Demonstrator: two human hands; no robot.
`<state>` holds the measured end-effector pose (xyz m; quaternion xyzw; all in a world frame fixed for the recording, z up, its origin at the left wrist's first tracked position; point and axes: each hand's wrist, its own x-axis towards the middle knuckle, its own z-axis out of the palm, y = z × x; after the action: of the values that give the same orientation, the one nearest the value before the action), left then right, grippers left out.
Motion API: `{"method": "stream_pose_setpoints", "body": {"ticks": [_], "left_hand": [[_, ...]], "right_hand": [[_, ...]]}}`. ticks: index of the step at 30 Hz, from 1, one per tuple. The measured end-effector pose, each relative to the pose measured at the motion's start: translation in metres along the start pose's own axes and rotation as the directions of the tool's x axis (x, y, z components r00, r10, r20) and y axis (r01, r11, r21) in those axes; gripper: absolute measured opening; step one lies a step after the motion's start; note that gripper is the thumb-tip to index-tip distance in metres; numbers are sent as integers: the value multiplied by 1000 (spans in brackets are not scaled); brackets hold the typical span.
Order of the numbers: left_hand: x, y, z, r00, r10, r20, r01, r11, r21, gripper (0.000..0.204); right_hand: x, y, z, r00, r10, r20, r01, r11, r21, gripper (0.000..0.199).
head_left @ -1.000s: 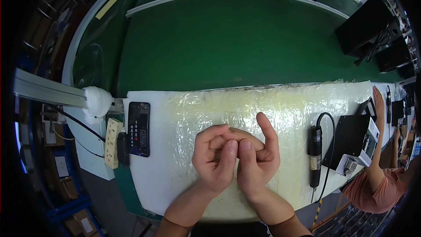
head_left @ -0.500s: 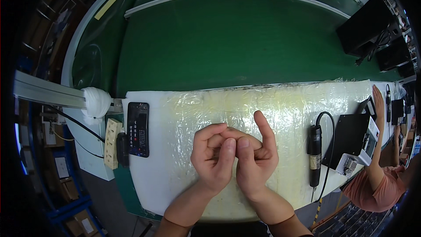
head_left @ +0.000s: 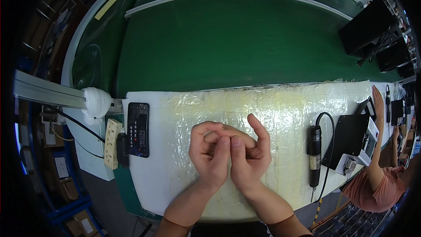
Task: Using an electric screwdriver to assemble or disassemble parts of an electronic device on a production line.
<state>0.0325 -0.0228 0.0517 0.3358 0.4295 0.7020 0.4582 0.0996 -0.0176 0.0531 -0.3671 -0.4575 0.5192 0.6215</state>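
Above the padded work surface, my left hand (head_left: pixel 210 156) and my right hand (head_left: pixel 251 158) meet at the fingertips. Both thumbs point up side by side, pressed against curled fingers. My right index finger sticks up apart from the others. Anything pinched between the fingertips is hidden or too small to make out. Beneath both hands lies a white pad (head_left: pixel 175 171) covered with clear, wrinkled plastic film. A black electric screwdriver (head_left: pixel 315 156) with a cable lies to the right of my right hand.
A dark phone (head_left: pixel 138 129) lies at the left beside a cream power strip (head_left: pixel 112 145). Beyond the pad runs a green conveyor belt (head_left: pixel 232 39). A black metal-cased device (head_left: pixel 344 140) stands at right, near a co-worker's arm (head_left: pixel 377 149). Black boxes (head_left: pixel 366 24) sit at far right.
Both hands have shifted slightly left, still joined at the fingertips. My right index finger has tilted further left. The things on the surface have stayed in place.
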Motion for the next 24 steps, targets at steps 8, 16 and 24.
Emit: {"method": "stream_pose_setpoints", "body": {"ticks": [8, 16, 24], "left_hand": [[12, -9, -4, 988, -42, -146, 31, 997, -73, 21], [10, -9, -2, 991, -23, -132, 29, 999, 41, 17], [10, -6, 6, 993, 35, -111, -20, 992, 128, 16]], "right_hand": [[0, 6, 3, 992, 124, -33, -124, 992, 2, 47], [3, 6, 4, 977, 188, -98, -177, 978, 112, 46], [4, 4, 3, 977, 174, -119, -164, 982, 89, 45]]}}
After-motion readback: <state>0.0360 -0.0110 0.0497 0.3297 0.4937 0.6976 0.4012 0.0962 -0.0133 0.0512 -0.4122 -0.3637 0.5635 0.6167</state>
